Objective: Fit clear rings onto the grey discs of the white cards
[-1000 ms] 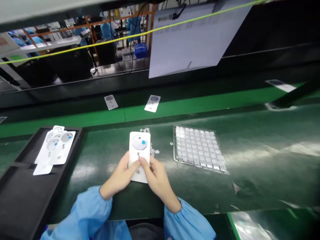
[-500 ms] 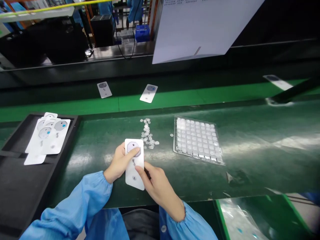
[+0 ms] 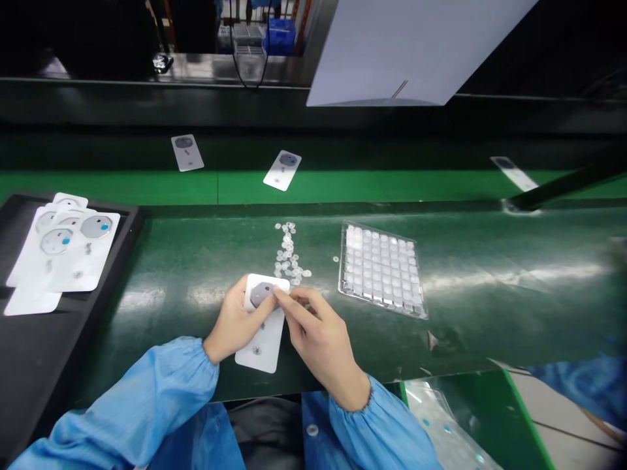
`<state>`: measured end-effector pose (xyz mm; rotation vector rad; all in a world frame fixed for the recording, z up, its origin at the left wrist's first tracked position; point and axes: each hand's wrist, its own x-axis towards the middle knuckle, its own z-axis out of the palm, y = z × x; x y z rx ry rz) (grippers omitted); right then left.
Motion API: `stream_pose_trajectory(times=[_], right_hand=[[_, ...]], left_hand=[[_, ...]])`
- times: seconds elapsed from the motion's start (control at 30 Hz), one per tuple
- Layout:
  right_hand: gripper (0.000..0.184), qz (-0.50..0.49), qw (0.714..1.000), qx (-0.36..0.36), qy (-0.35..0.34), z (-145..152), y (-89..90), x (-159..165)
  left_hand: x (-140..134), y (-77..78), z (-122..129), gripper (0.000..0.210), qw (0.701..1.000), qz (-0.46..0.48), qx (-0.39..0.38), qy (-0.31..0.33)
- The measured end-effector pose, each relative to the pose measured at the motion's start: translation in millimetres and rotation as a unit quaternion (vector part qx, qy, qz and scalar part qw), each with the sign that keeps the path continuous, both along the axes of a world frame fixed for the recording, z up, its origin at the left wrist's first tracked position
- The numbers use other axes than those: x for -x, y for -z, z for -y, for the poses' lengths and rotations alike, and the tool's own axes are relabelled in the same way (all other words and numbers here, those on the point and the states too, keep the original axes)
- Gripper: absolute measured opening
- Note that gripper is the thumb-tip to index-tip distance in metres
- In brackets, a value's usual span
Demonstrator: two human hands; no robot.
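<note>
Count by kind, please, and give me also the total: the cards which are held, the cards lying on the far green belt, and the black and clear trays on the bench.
Held card: 1
Cards on belt: 3
Black tray: 1
Clear tray: 1
Total: 6
</note>
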<state>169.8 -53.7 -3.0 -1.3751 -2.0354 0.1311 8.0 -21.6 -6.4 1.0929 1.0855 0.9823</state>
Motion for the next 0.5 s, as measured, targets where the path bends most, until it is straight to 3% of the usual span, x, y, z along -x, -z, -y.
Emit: stream_pose_trajectory(times=[0.17,0.33,0.5], right_hand=[[0.034,0.008,1.0,-0.005,0.001,-0.9,2.9,-0.3],[0.022,-0.027,0.999,-0.002,0.017,-5.4,3.2,1.5],[0.018,-0.034,0.999,0.008,0.022,-7.7,3.3,5.0]], left_hand=[[2.3,4.2,2.7,0.025,0.997,-0.044,-0.064,0.01],[4.9,6.7,4.9,0.03,0.999,0.015,-0.011,0.036],[5.6,8.5,5.4,0.027,0.999,0.009,-0.012,0.045]])
